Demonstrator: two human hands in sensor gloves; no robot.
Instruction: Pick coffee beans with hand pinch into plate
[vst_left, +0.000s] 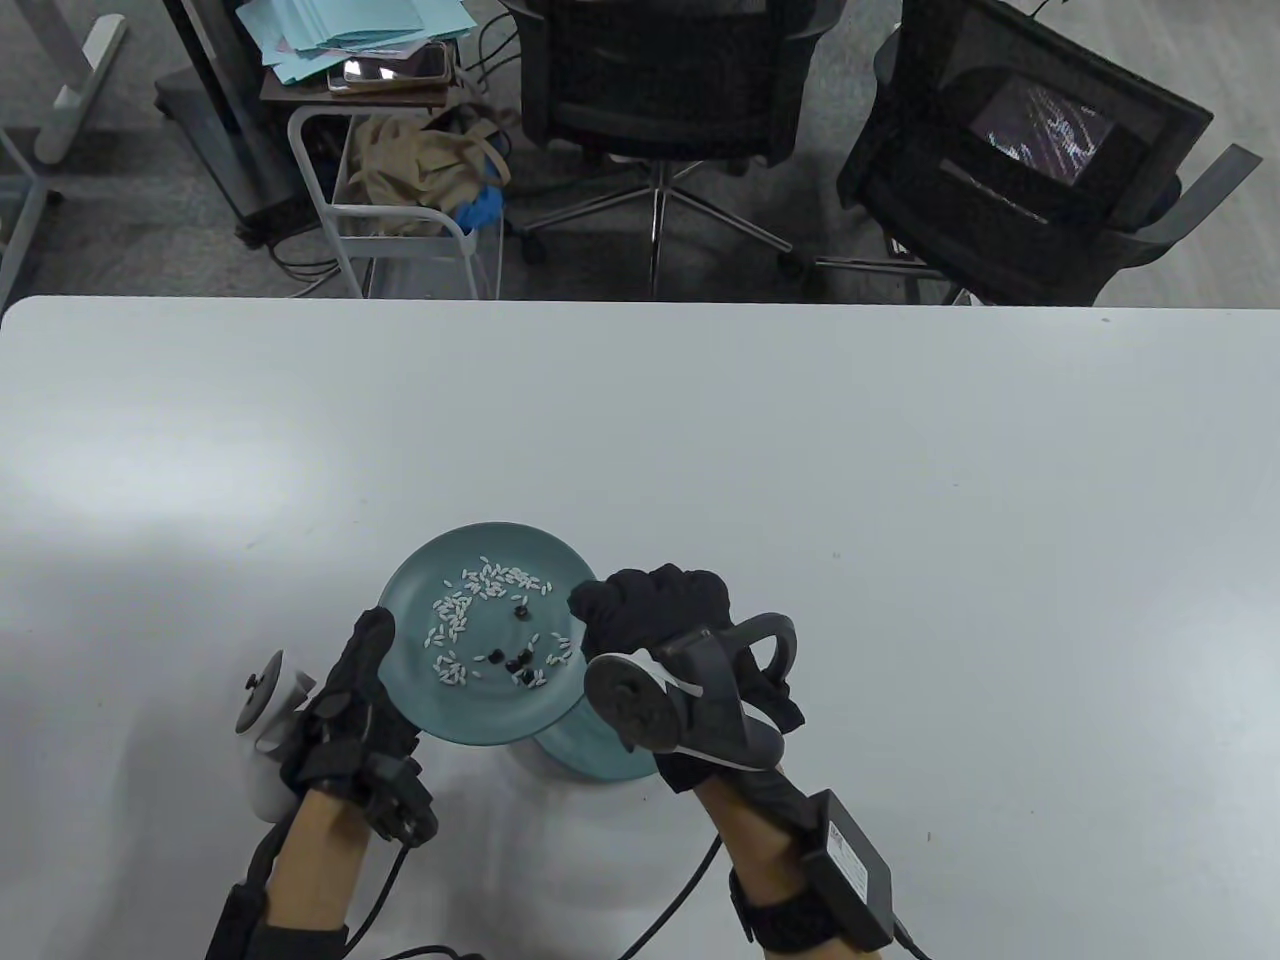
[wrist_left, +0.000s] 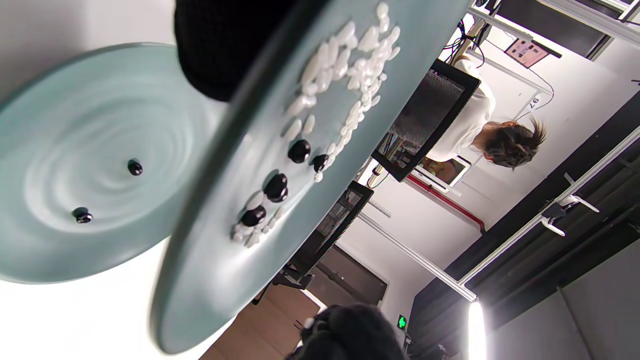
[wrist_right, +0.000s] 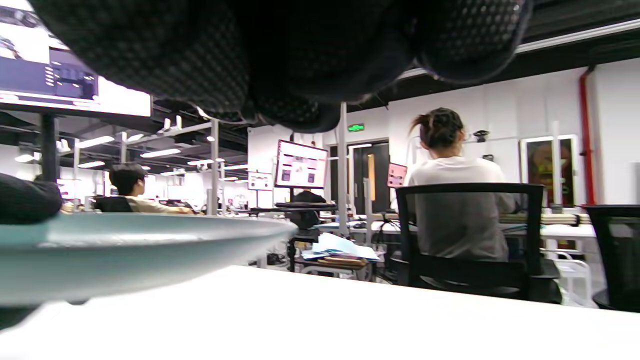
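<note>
My left hand grips the left rim of a teal plate and holds it above the table. Its thumb lies on the rim. This plate carries white rice grains and several dark coffee beans, which also show in the left wrist view. A second teal plate rests on the table underneath with two coffee beans in it; only its edge shows in the table view. My right hand hovers at the raised plate's right rim with fingers curled together; anything pinched is hidden.
The white table stretches far and right of the plates. Two black office chairs and a cart stand beyond its far edge. In the right wrist view the raised plate's rim fills the left side.
</note>
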